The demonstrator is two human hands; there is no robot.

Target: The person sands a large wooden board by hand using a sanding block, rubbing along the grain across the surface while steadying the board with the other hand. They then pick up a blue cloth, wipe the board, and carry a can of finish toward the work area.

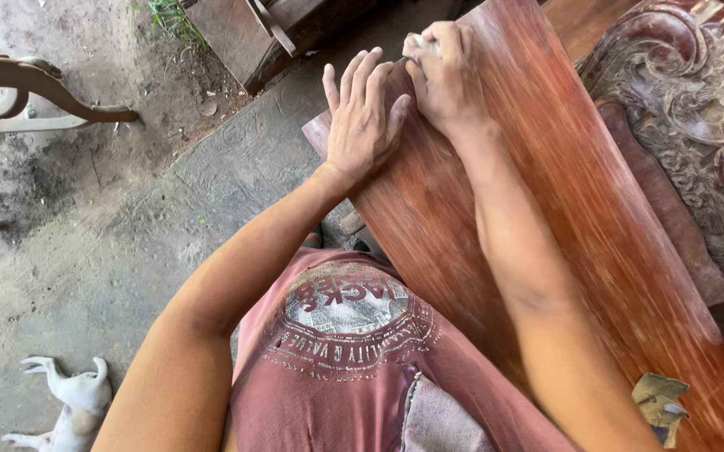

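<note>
Two hands on red plank (563, 192): left hand (363, 121) flat, open; right hand (445, 79) fisted round pale pad (418, 42) at far edge.

Reddish-brown streaked plank (563, 192); white dog (73, 406)

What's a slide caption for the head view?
Left hand flat on a reddish wooden board, right hand pressing a small pale pad against it.
</note>
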